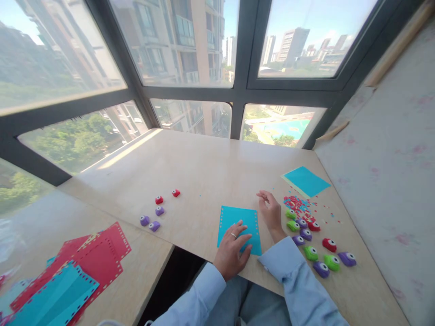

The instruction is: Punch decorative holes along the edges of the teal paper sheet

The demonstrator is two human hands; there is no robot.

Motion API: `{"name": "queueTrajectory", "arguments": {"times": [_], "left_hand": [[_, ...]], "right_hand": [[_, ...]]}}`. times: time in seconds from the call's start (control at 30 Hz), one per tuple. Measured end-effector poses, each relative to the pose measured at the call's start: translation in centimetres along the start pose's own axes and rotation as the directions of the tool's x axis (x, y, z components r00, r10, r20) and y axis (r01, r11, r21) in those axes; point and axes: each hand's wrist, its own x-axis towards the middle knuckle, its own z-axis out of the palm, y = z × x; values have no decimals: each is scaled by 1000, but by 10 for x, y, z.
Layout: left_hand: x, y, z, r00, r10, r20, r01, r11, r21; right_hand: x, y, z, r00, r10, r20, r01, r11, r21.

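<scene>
A blue sheet of paper (239, 215) with rows of punched holes down its left and right sides lies near the table's front edge. My left hand (234, 249) rests on its lower half, fingers spread and flat, a ring on one finger. Just right of the sheet, my right hand (271, 210) is raised a little with its fingertips pinched together; anything between them is too small to make out. Beside it lies a pile of red and blue paper bits (299, 206). Small craft punches with eye-like spots are grouped nearby, including a green punch (292, 226) and a purple punch (298, 240).
Another blue sheet (307, 181) lies at the back right. Several red and purple punches (159, 210) sit left of centre. Punched red sheets (112, 253) and blue sheets (64, 294) overlap at the far left. Windows and a wall (390, 181) border the table (204, 167).
</scene>
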Motion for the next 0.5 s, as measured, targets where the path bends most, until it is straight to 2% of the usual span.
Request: {"name": "queueTrajectory", "arguments": {"times": [0.13, 0.23, 0.3, 0.4, 0.5], "left_hand": [[8, -18, -26, 970, -60, -234, 57, 998, -18], [18, -52, -64, 915, -162, -369, 185, 982, 29], [22, -82, -91, 856, -250, -453, 320, 944, 83], [23, -128, -128, 789, -341, -512, 500, 840, 210], [23, -161, -149, 780, -443, -442, 594, 748, 298]], "right_hand": [[2, 6, -3, 998, 59, 36, -60, 997, 52], [2, 10, -2, 990, 50, 135, -63, 994, 94], [1, 11, 0, 973, -5, 230, -16, 996, 87], [-3, 14, 6, 925, -107, 365, 97, 994, 46], [-6, 17, 9, 867, -187, 462, 200, 980, 20]]}}
